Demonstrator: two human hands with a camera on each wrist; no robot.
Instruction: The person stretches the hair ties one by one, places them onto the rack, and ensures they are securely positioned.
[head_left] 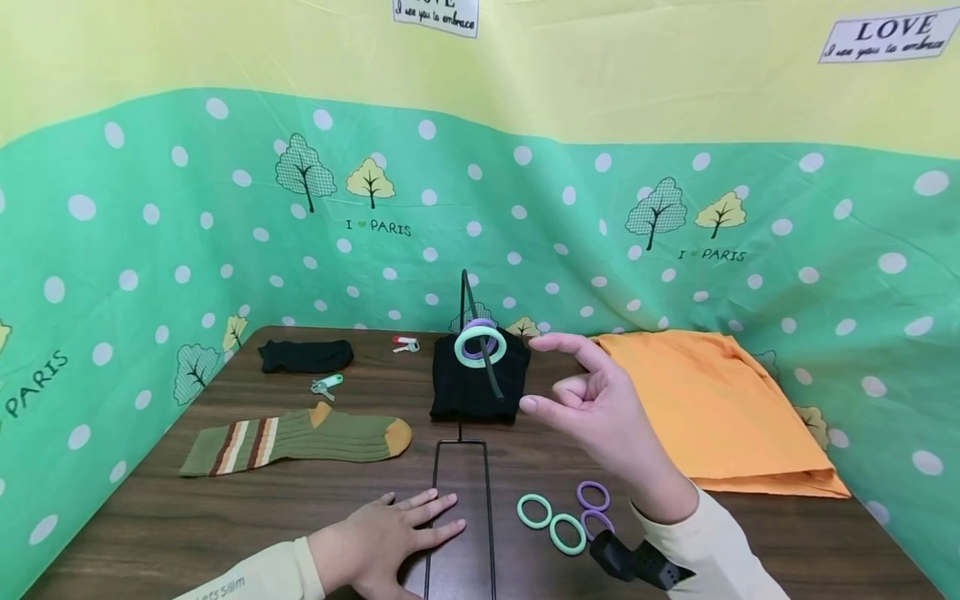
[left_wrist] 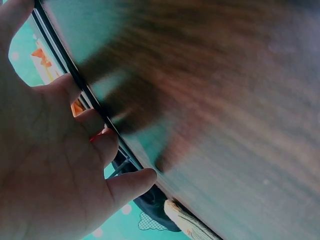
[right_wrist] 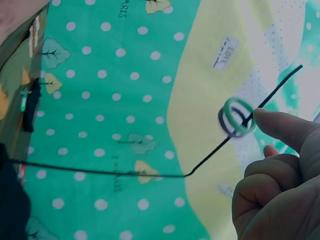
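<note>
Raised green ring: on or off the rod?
On: both the head and right wrist views show the black rod passing through the green ring.

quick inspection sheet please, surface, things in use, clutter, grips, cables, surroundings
Surface: dark wood-grain table.
Job's things: black wire stand, a green ring and a purple ring hanging on it; two loose green rings and two loose purple rings on the table.
Clutter: olive striped sock, black sock, folded black cloth, orange cloth, green-tagged keys, red-tagged keys.
Grips: left grip rests across the stand's base, fingers spread; right grip holds nothing, thumb and index finger apart near the hanging rings.
Cables: nothing seen.
Surroundings: green-and-yellow patterned fabric.
</note>
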